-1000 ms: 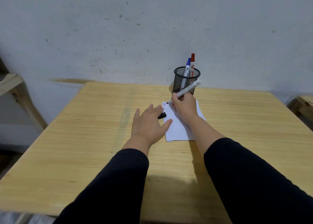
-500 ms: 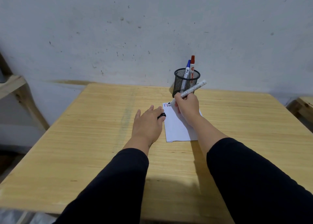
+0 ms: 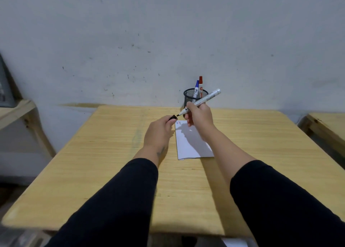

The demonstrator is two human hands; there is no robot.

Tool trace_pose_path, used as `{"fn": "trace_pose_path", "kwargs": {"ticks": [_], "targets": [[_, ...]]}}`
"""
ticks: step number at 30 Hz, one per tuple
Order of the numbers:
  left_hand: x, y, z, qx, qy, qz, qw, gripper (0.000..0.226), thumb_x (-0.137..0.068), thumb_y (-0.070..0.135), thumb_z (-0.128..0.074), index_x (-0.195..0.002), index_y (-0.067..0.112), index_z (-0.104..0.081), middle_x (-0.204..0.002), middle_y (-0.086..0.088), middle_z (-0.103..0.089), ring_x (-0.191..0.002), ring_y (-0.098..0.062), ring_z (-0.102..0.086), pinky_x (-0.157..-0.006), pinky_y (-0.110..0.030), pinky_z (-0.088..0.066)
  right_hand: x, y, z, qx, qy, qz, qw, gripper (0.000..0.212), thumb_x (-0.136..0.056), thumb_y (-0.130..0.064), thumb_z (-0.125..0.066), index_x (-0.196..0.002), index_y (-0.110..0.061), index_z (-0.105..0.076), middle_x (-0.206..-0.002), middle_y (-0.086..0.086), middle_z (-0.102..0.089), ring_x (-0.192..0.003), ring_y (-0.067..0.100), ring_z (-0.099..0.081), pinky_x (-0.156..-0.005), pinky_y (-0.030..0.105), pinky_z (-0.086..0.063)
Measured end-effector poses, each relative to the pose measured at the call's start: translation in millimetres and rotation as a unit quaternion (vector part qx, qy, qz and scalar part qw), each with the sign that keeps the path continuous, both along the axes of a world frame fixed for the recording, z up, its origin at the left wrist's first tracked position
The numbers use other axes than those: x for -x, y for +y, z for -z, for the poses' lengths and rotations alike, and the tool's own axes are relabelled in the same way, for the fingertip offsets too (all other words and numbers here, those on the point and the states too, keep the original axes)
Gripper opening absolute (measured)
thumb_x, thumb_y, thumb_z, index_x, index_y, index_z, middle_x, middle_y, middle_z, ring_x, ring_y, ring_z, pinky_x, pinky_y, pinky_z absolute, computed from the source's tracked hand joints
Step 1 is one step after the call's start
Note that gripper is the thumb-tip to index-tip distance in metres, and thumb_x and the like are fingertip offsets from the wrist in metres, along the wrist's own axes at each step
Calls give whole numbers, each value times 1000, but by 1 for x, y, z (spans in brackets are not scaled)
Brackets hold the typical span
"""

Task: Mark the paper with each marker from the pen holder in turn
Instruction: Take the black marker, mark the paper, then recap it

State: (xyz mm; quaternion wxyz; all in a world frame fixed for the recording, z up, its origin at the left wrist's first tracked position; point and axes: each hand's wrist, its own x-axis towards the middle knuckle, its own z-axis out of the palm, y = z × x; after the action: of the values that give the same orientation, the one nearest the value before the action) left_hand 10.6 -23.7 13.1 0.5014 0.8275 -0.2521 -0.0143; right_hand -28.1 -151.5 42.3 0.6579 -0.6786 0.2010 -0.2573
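Observation:
A white sheet of paper (image 3: 190, 144) lies on the wooden table (image 3: 112, 153), with small red and dark marks at its far left corner. My right hand (image 3: 200, 118) holds an uncapped white marker with a black tip (image 3: 204, 99) above the paper's far end, tip pointing left. My left hand (image 3: 158, 132) is raised beside it and pinches the black cap (image 3: 173, 117), a short gap from the tip. Behind them stands a black mesh pen holder (image 3: 190, 97) with a blue-capped marker (image 3: 196, 89) and a red-capped marker (image 3: 200, 86) upright in it.
A stained grey wall rises right behind the table's far edge. A wooden shelf frame (image 3: 20, 112) stands at the left and another wooden table's corner (image 3: 326, 123) at the right. My black sleeves fill the near part of the view.
My right hand lifted the marker off the paper. My left hand came up from lying flat on the table, now holding the black cap near the marker's tip.

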Motion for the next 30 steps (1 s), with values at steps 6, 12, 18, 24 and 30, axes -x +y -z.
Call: {"fn": "trace_pose_path", "kwargs": {"ticks": [6, 12, 18, 24, 30], "targets": [[8, 5, -16, -42, -35, 18, 998, 25, -98, 30, -47, -106, 20, -68, -80, -1, -64, -74, -21, -54, -69, -34, -42, 12, 7, -9, 12, 2, -25, 1000, 22, -93, -15, -49, -72, -8, -54, -54, 5, -52, -42, 15, -44, -40, 24, -37], [23, 8, -27, -65, -34, 28, 997, 23, -98, 28, -39, -86, 29, -59, -75, 11, -65, -65, -13, -51, -61, -31, -39, 25, 12, -20, 9, 44, -66, 997, 25, -91, -17, -51, -68, -7, -55, -54, 4, -49, -45, 15, -42, -44, 23, -36], [30, 7, -28, -75, -7, 39, 996, 24, -97, 24, -38, -79, 22, -53, -67, 6, -50, -69, -21, -47, -61, -32, -35, 34, 14, -27, 22, 92, -98, 991, 21, -92, -18, -51, -75, -7, -55, -55, 5, -50, -48, 17, -41, -48, 24, -38], [30, 13, -22, -92, 19, 44, 995, 25, -98, 25, -40, -79, 19, -54, -70, 4, -51, -71, -20, -47, -61, -30, -34, 42, 13, -22, 68, 176, -127, 974, 27, -95, -36, -51, -89, -11, -53, -67, 4, -53, -53, 15, -45, -49, 25, -40], [25, 14, -38, -197, -41, -9, 980, 29, -101, 30, -32, -95, 20, -58, -76, 2, -53, -67, -20, -48, -55, -29, -31, 42, 0, -26, 432, 131, 62, 890, 60, -85, -15, -63, -139, -26, -38, -128, 6, -35, -99, 31, -54, -78, 41, -51]]}}
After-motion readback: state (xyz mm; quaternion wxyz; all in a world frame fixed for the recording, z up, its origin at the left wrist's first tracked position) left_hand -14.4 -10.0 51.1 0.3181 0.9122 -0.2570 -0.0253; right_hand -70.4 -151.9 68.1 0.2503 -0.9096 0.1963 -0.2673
